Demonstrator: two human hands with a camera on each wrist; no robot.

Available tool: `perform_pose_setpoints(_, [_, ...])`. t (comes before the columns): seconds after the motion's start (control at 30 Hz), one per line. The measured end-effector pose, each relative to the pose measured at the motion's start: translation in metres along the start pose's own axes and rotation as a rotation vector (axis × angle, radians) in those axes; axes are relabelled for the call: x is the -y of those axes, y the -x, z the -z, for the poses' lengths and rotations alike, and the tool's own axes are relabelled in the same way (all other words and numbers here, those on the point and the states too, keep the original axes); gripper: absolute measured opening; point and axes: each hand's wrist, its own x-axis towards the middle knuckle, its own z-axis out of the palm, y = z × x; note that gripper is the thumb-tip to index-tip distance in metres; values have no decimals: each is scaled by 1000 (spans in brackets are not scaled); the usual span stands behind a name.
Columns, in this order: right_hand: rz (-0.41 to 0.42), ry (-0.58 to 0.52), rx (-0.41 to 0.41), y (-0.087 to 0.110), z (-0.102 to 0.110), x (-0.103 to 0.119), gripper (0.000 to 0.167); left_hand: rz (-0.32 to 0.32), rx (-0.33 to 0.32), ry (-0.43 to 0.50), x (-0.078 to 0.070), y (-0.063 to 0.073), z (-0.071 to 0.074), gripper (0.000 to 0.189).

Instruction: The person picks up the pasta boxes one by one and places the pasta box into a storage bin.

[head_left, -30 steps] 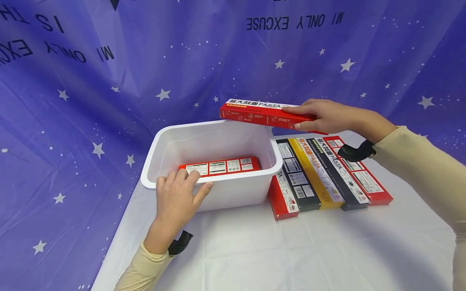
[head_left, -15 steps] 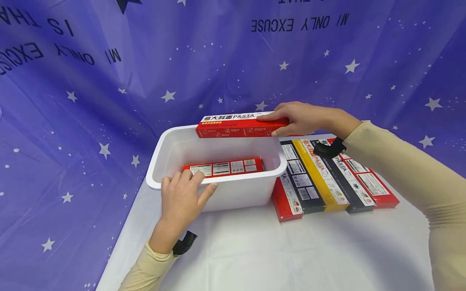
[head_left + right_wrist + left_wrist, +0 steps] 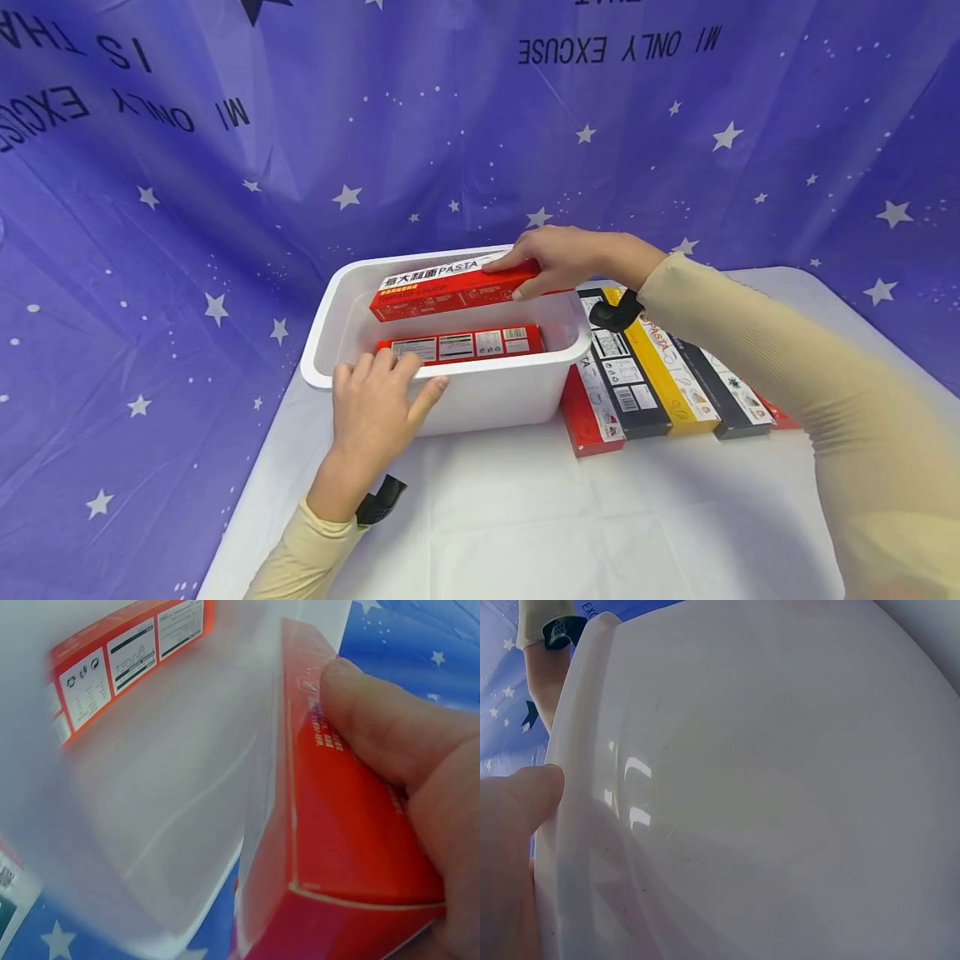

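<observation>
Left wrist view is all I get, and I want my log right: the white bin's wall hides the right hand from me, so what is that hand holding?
Observer: The right hand grips a red pasta box over the bin's opening.
Operator: Thanks. I only see the outside of the bin; is anything inside?
Observer: Yes, another red box lies in there.
Operator: And what is beside the bin on the table?
Observer: A row of red, black and yellow boxes lies next to it, on the person's right.
</observation>
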Motion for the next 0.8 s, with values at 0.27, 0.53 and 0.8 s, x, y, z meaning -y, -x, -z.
perform_pose_setpoints(0.27, [-59, 48, 77, -24, -10, 15, 61, -2, -3, 6, -1, 0, 1, 42])
perform_pose_setpoints(0.53, [-119, 99, 118, -42, -20, 23, 61, -15, -31, 9, -1, -1, 0, 44])
perform_pose_setpoints(0.8, [-152, 91, 132, -60, -27, 32, 60, -8, -29, 9, 0, 0, 1, 43])
